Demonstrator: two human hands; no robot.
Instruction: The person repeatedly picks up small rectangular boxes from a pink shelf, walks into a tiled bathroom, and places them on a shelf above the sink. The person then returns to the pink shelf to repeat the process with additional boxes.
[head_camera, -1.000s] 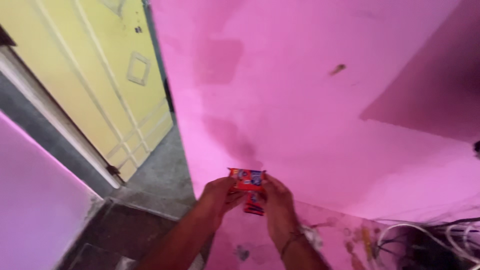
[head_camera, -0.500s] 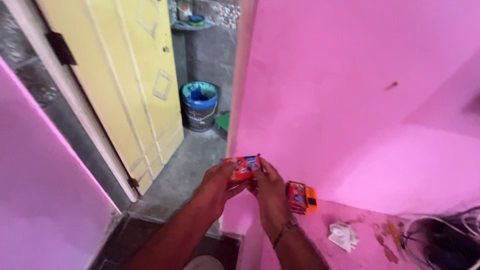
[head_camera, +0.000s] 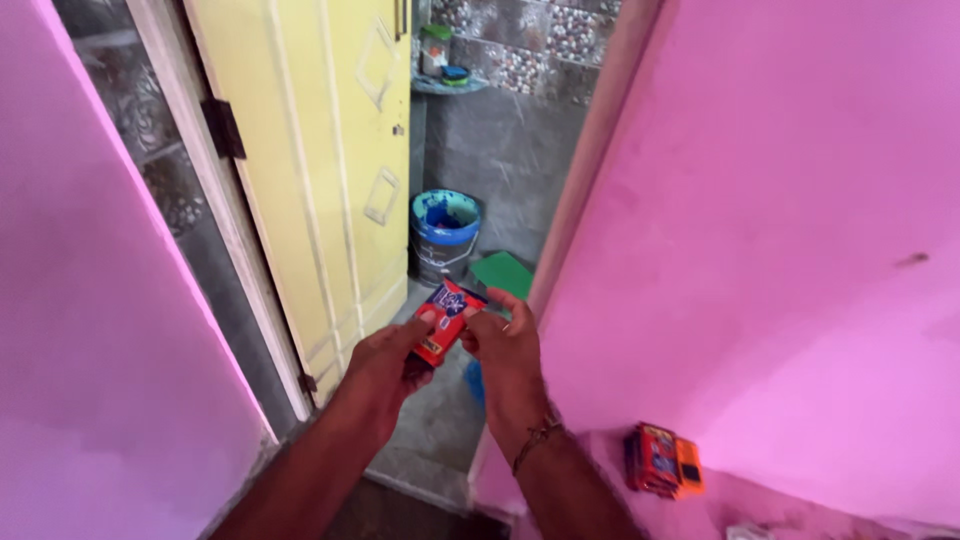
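Far left, a pink wall (head_camera: 90, 300) fills my view edge to edge. Next to it a pale frame with a dark hinge (head_camera: 222, 128), then the yellow door (head_camera: 320, 160) with raised diamond panels, standing open.

My left hand (head_camera: 385, 360) comes up from the bottom of the frame, thumb and fingers (head_camera: 425, 318) pinching the lower left edge of a small red packet (head_camera: 447, 318) with a blue patch on its face. The packet is tilted, held in the air in front of the doorway, above the grey floor (head_camera: 440, 410). My right hand (head_camera: 505, 350) pinches the packet's right side with the fingertips pressed together on it; a thin thread band (head_camera: 535, 435) sits round that wrist.

Beyond the hands, through the opening: a blue-rimmed bucket (head_camera: 445, 230) on the floor against a grey wall, a flat green thing (head_camera: 503, 273) just right of it, part hidden by the pink wall's edge. Higher up, a small corner shelf (head_camera: 447, 82) with a couple of containers under a patterned tile band. A bit of something blue shows on the floor behind my right hand; can't tell what.

Right: a broad pink wall (head_camera: 780, 200) with a small dark mark. At its foot, on a pink surface (head_camera: 720, 505), lies an orange box (head_camera: 663, 462), well apart from the hands.
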